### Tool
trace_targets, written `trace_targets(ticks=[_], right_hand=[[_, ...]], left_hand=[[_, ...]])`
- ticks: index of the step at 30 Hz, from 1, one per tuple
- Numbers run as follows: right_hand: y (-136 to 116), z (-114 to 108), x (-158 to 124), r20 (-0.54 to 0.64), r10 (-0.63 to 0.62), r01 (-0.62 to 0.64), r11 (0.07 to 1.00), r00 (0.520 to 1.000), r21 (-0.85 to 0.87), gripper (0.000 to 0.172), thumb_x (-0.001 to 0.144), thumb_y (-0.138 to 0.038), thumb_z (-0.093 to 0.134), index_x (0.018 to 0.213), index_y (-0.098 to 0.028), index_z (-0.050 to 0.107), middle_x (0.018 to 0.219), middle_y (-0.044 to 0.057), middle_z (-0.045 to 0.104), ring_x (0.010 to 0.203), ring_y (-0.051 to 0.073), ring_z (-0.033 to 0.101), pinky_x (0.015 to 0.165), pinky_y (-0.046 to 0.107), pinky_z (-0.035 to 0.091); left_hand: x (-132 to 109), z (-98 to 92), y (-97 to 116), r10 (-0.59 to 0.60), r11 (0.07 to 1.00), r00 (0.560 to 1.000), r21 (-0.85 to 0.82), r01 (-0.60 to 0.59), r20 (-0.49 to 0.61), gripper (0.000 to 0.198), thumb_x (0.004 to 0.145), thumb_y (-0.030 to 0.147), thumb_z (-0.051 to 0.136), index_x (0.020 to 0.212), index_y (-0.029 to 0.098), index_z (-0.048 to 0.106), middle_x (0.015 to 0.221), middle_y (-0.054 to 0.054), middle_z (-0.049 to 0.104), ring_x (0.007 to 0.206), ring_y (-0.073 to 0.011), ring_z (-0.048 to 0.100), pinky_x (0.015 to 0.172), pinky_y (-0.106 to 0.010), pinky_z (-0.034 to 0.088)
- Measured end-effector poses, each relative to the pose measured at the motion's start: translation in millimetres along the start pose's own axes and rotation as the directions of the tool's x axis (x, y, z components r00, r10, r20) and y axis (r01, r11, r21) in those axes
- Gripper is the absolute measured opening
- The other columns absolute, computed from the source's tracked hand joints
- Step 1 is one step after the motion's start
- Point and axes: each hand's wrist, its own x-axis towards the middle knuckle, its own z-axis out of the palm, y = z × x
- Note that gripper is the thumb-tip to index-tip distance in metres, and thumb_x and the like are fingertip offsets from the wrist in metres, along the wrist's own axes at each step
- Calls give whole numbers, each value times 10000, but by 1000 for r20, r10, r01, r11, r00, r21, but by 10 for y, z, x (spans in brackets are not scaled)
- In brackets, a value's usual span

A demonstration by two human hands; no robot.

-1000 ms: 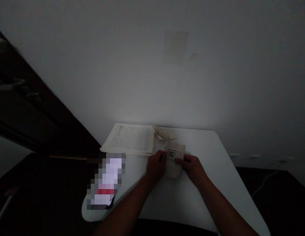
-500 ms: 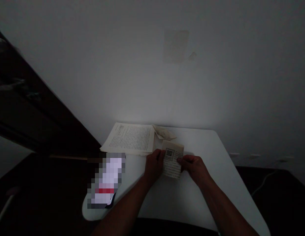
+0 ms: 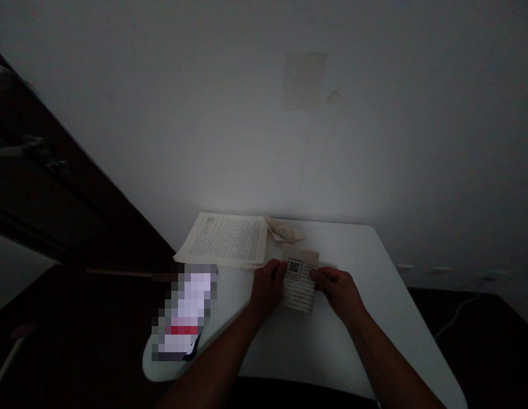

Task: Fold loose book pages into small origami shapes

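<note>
A small folded printed sheet [image 3: 298, 279] with a square code near its top lies between my hands on the white table [image 3: 353, 335]. My left hand [image 3: 267, 291] pinches its left edge with closed fingers. Gripping the right edge, my right hand [image 3: 337, 291] also has its fingers curled. The sheet is held just above or on the tabletop; I cannot tell which.
A stack of printed pages [image 3: 227, 240] lies at the table's far left, with a small folded paper piece [image 3: 283, 230] beside it. A blurred-out object [image 3: 184, 312] sits at the table's left edge. A pale wall rises behind; dark furniture stands at the left.
The folded sheet has become narrower and shifted slightly left, and my right hand has slid from on top of the sheet to its right edge.
</note>
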Motion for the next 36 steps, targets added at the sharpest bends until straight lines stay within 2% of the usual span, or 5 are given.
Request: trace_targets(ticks=[5,10,16,28,36], right_hand=[[33,-8,3,-30,-44,44,999,999,4,243,628,-352,750,732,-135,717,676,57,704,625,165,615,628,305,502],[50,-5,20,-28,-26,28,997,999,76,262,622,-365,751,747,-139,712,699,54,707,621,168,622,658,330,509],[69,-29,41,-23,-18,20,997,1000,81,251,619,-366,754,736,-147,717,694,55,710,612,174,624,642,334,513],[57,-42,8,-123,-89,96,994,988,46,223,653,-346,736,774,-160,718,699,42,712,637,178,638,666,328,517],[47,-44,8,-109,-104,112,991,989,77,200,655,-328,737,781,-174,721,713,38,715,640,178,642,673,332,515]], left_hand=[[5,0,-24,13,1000,1000,-4,-13,10,345,878,386,394,623,168,472,537,53,441,500,-86,402,502,-197,302],[3,-3,-30,27,1000,999,2,-27,27,360,876,399,393,617,164,478,530,52,430,504,-87,399,495,-196,295],[-2,1,-18,52,999,999,-8,-52,13,367,870,400,402,606,160,491,526,52,438,495,-85,390,489,-197,288],[-3,0,-30,61,998,997,-27,-60,48,355,878,384,406,611,160,472,519,56,417,501,-85,394,485,-193,274],[-5,5,-45,58,998,997,-5,-57,51,362,878,392,405,612,158,479,522,54,416,502,-86,395,490,-198,277]])
